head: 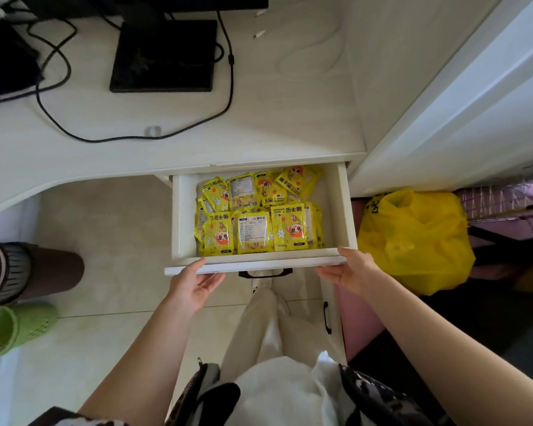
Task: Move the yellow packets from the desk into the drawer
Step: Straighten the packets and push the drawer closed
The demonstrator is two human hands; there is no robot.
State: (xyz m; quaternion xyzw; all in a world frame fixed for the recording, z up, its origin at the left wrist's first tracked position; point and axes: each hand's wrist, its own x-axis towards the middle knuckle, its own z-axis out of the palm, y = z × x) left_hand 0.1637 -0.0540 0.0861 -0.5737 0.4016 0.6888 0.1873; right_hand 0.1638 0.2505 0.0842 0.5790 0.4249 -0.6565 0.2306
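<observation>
Yellow packets [259, 213] all lie inside the open white drawer [346, 210], none in either grip; they sit just beyond the drawer's front panel, i.e. on the far side of the panel from both hands. Left hand [194, 282] is at the front panel's left end, fingers straight w/ tips touching the panel edge, palm up-ish, holding nothing. Right hand [348, 270] is at the panel's right end, fingers extended along/under the edge, thumb near the top corner, also holding nothing. Both grips thus relaxed-flat against the drawer front, not wrapped round anything. Drawer contents: packets packed in approx. two rows, overlapping, some face up w/ an orange cartoon figure and "HAND WARMER" print, others showing a white label side; they fill the middle and right of the drawer, w/ a bare strip of drawer floor at left. A black handle [265, 273] shows under the front panel, between the hands. Bench [290, 118] above the drawer carries a black monitor base [163, 56], black cables [53, 118] and a white cable [308, 47]. On the floor: a yellow plastic bag [413, 241] right of the drawer, a green mesh basket [16, 329] at left.
</observation>
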